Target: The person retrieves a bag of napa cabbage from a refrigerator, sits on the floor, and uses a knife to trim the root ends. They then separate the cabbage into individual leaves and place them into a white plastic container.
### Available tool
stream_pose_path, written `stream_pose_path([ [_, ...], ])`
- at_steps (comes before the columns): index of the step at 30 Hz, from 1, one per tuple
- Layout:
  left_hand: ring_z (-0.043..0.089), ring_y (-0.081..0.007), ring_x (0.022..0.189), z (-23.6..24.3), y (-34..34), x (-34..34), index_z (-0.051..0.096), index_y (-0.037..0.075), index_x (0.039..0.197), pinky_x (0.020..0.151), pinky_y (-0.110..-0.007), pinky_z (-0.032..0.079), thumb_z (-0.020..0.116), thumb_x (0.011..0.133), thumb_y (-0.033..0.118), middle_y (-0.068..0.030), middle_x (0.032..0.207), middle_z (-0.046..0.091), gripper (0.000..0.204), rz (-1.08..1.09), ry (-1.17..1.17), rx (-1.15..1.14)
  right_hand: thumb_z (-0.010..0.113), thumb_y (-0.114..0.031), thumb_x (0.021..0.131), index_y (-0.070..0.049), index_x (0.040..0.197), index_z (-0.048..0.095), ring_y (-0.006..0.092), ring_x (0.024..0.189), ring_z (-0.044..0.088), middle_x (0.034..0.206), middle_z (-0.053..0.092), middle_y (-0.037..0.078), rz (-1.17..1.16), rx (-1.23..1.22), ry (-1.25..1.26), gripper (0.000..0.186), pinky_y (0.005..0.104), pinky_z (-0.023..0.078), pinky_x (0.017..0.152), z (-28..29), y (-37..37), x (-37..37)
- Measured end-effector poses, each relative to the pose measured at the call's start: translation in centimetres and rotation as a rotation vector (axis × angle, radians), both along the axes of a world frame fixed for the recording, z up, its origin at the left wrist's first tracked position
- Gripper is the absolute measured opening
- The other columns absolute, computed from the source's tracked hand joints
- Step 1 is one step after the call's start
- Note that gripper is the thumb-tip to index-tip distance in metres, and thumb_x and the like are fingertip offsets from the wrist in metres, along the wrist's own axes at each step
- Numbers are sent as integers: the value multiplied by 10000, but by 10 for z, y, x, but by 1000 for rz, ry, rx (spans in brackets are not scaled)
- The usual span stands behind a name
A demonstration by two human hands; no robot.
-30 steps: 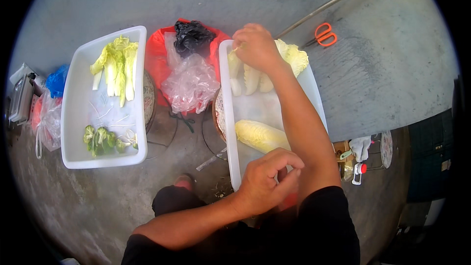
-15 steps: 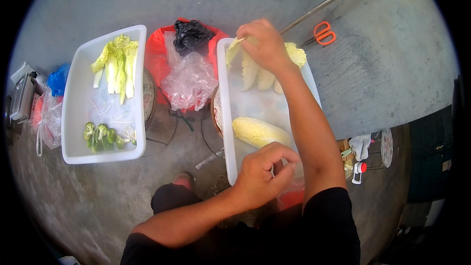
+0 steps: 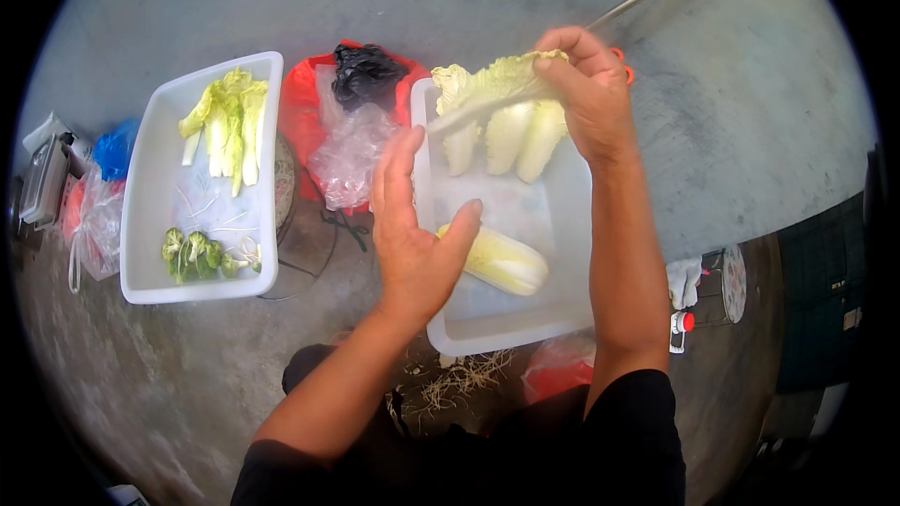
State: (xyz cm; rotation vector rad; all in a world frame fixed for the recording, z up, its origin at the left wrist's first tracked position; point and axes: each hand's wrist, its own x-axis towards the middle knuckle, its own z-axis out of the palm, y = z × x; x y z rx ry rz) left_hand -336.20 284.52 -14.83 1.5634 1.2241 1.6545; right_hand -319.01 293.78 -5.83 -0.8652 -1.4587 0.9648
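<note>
head view: the right hand (image 3: 583, 70) is now pinching a cabbage leaf (image 3: 511, 81) above the far end of the right tray (image 3: 520, 203); the left hand (image 3: 412, 234), curled before, is spreading near it, so they're framing it.

We note the yellow-green blade and whitish rib of the raised cabbage leaf (image 3: 511, 82), the yellow cabbage head (image 3: 508, 262) paling to white, green broccoli (image 3: 194, 255), a white tray (image 3: 155, 215), a red bag (image 3: 300, 94), a black bag (image 3: 364, 73), a blue bag (image 3: 114, 150) and black sleeves (image 3: 637, 422).
</note>
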Motion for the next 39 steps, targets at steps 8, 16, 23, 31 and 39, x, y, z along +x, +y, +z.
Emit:
stream_pose_path([
  [8, 585, -138, 815, 6, 1, 2, 534, -10, 1121, 772, -266, 431, 613, 828, 99, -83, 960, 633, 322, -611, -495, -557, 595, -31, 821, -16, 966, 569, 119, 789, 593, 892, 618, 49, 129, -271, 254, 149, 264, 490, 719, -5, -30, 15],
  [16, 571, -132, 694, 10, -25, 10, 526, -38, 1090, 682, -245, 447, 496, 882, 95, -102, 948, 630, 248, -728, -690, -573, 613, -14, 791, 20, 1102, 514, 168, 877, 593, 997, 610, 103, 55, -360, 433, 328, 328, 483, 808, -43, -95, -7],
  [23, 632, -239, 831, 28, -48, 7, 433, -93, 1210, 746, -321, 516, 371, 938, 205, -217, 1058, 597, 408, -1044, -946, -697, 632, -16, 774, 39, 1056, 532, 182, 855, 603, 980, 619, 116, -88, -376, 282, 304, 324, 494, 790, -32, -134, 5],
  [31, 647, -189, 710, 15, -66, 16, 557, -22, 1103, 610, -266, 539, 521, 918, 180, -163, 928, 652, 277, -1113, -716, -734, 629, 10, 778, 37, 1051, 540, 197, 850, 619, 961, 627, 120, -133, -413, 297, 289, 330, 519, 754, -21, -179, 11],
  [39, 614, -130, 602, 12, -67, 19, 601, -17, 1003, 544, -240, 515, 554, 897, 138, -119, 817, 658, 194, -1215, -628, -748, 613, 41, 775, 46, 1095, 511, 205, 886, 617, 1021, 607, 127, -59, -453, 386, 336, 339, 516, 772, -29, -190, 24],
])
